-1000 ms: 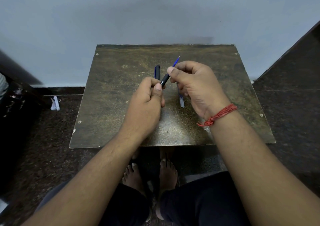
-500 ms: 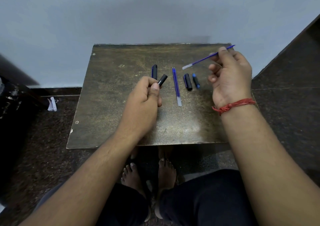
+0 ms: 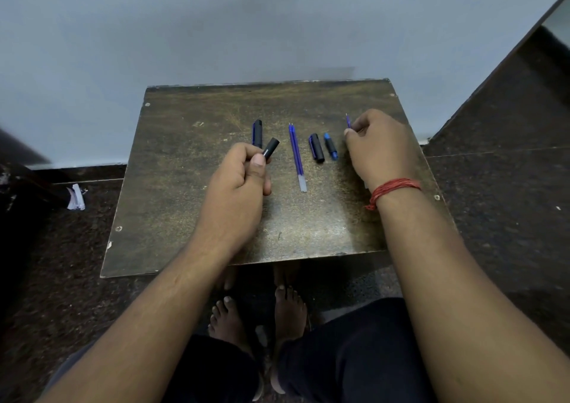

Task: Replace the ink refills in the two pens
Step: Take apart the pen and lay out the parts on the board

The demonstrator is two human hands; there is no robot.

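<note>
Left of centre in the frame, the left hand (image 3: pixel 237 186) grips a black pen barrel (image 3: pixel 270 148) in curled fingers, its open end tilted up and to the right. Just right of it two blue refills (image 3: pixel 296 152) lie side by side on the tabletop (image 3: pixel 185 186), long axis running up the frame, tips away. Farther right, beyond a cap (image 3: pixel 316 148) and a small blue piece (image 3: pixel 330 146), the right hand (image 3: pixel 381 149) pinches another refill (image 3: pixel 348 122) low against the tabletop; I judge it nearer the pair.

One head-worn wide-angle camera looks forward and steeply down over the person's forearms, close above the counter (image 3: pixel 185 217); the wall (image 3: pixel 216 32) lies beyond the hands (image 3: pixel 237 186), bare feet below them.
</note>
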